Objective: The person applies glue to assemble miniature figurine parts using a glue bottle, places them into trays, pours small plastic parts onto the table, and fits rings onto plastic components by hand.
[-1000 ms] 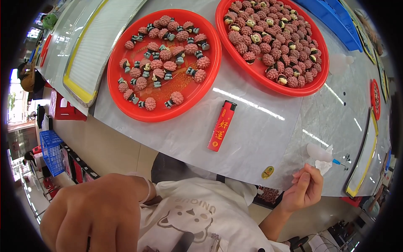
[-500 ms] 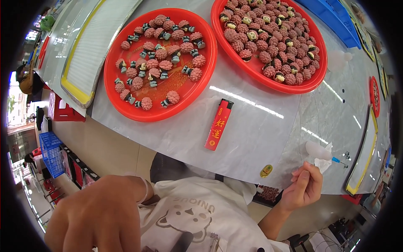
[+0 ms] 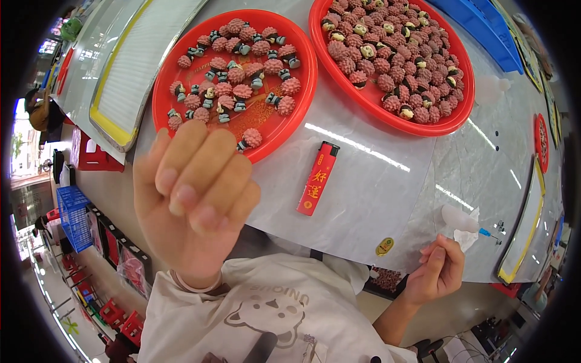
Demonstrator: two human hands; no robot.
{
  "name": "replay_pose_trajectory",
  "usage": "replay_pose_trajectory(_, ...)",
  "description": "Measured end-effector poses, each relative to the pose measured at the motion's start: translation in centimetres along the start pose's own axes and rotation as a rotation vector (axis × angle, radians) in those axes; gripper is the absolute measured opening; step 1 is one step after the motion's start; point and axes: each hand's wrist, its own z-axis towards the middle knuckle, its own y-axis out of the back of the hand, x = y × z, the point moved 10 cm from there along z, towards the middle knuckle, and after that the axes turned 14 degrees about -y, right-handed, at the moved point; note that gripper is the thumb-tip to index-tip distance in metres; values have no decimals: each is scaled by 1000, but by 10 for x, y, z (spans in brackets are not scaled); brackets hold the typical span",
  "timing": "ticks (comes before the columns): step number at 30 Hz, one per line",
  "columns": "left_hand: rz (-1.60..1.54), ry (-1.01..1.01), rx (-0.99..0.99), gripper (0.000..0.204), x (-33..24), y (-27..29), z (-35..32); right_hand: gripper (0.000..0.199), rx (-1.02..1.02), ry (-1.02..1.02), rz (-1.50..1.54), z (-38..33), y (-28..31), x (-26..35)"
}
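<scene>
The left hand [image 3: 193, 199] is hovering loosely curled and empty, just short of the near red tray [image 3: 181, 72] of pink beads. The right hand [image 3: 437, 273] is pinching a small glue bottle [image 3: 463, 221] at the table [image 3: 375, 199] edge; a squeeze could drip glue.

Two round red trays [image 3: 302, 91] on the surface — the left sparsely filled with pink beaded pieces [image 3: 242, 91], the right heaped, too many to count — one red lighter [image 3: 317, 178], two hands.
</scene>
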Motion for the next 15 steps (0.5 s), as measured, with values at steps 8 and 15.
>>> replay_pose_trajectory(8, 83, 302, 827, 28, 39, -94, -51, 15, -12, 9, -52, -5, 5, 9)
replay_pose_trajectory(15, -123, 477, 921, 41, 58, -97, -69, 14, 47, 42, -97, 1, -5, 10)
